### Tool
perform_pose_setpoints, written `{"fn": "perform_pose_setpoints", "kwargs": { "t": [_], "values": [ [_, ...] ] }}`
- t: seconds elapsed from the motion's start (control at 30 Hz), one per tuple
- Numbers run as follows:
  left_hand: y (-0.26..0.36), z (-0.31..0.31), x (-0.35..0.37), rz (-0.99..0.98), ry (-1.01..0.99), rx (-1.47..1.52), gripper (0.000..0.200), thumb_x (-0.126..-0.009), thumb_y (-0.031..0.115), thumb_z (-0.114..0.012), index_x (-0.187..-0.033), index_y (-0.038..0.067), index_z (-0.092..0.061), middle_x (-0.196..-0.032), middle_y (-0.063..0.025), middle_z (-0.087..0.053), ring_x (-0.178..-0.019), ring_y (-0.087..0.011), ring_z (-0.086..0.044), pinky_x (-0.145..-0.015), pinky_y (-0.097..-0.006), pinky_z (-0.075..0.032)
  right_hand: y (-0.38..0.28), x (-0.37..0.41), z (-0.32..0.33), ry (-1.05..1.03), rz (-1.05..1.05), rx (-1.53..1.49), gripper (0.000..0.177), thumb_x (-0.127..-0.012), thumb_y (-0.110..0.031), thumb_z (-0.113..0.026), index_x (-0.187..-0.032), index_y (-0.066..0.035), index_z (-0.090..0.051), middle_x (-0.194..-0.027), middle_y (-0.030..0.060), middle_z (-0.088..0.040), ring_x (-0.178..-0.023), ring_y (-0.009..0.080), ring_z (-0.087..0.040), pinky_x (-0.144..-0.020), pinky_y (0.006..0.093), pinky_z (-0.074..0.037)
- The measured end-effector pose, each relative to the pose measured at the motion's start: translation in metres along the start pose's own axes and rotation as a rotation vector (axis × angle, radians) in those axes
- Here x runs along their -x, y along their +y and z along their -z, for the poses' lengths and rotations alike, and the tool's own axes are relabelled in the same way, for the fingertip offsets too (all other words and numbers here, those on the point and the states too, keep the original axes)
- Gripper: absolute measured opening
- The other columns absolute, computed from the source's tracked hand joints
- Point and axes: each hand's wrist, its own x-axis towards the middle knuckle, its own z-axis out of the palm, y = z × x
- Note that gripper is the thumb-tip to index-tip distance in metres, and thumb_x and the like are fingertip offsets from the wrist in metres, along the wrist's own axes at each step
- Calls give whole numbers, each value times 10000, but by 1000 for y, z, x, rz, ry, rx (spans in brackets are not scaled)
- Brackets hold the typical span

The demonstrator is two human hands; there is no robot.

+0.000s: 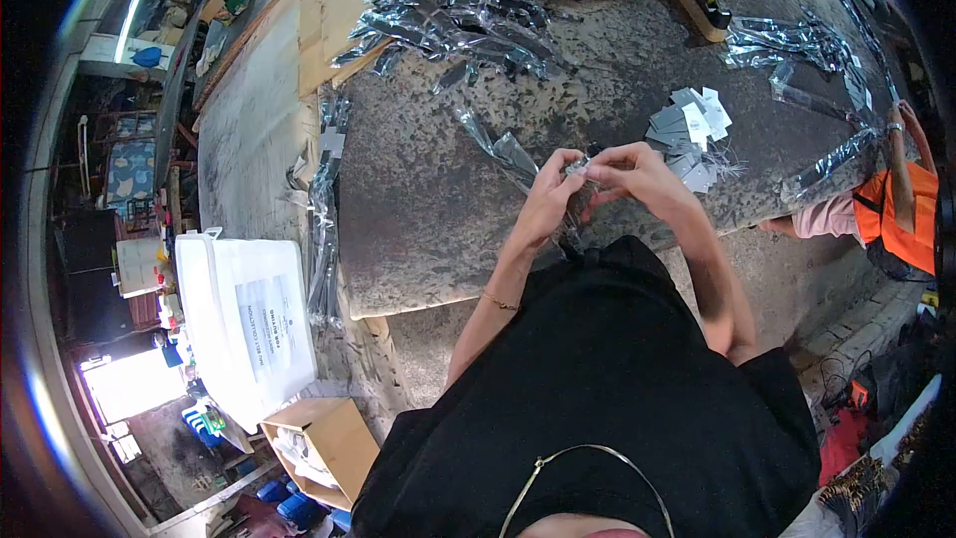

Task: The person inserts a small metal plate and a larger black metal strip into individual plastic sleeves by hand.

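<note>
My left hand [546,197] and my right hand [645,182] meet close in front of my body at the table's near edge. Both pinch the crumpled end of a clear plastic sleeve [580,169]; the fingers partly cover it. From beside the left hand, a long dark strip in clear plastic [493,147] stretches up and left over the table. Just right of the right hand lies a pile of grey and white hang tags [692,130] with thin strings.
A heap of plastic-wrapped dark strips [458,20] covers the far side, with more wrapped strips [797,45] at right. A tape dispenser [701,2] stands between them. Further wrapped strips [324,219] line the left. A white plastic bin [244,324] stands left; a person in orange [901,214] works at right.
</note>
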Motion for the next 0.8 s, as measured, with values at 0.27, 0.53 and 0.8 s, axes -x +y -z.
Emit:
{"fn": "perform_pose_setpoints", "kwargs": {
  "t": [0.27,0.53,0.8],
  "values": [
    [1,-13,10,-84,-7,0,363,-956,173,-480,-1263,36,-343,-709,-49,-551,-600,-107,-523,-534,-250,-435,-10,13,-5,238,69,-155,146,-908,-170,-620,-947,-33,-654,-952,-10,-619,-879,86,-603,-734,274,-551],
    [-2,-17,14,-173,77,-219,494,-908,109,-475,-1355,44,-275,-711,-56,-548,-617,-125,-522,-581,-263,-442,5,8,-15,132,-31,-189,146,-882,-111,-630,-927,26,-656,-1142,92,-589,-833,119,-634,-663,245,-525],
    [2,-26,10,-42,227,-277,294,-919,146,-500,-1171,7,-436,-651,-52,-580,-532,-117,-541,-502,-275,-431,-4,6,-21,578,614,559,103,-822,4,-633,-917,32,-608,-1231,192,-501,-1031,244,-596,-841,323,-499]
  ]
}}
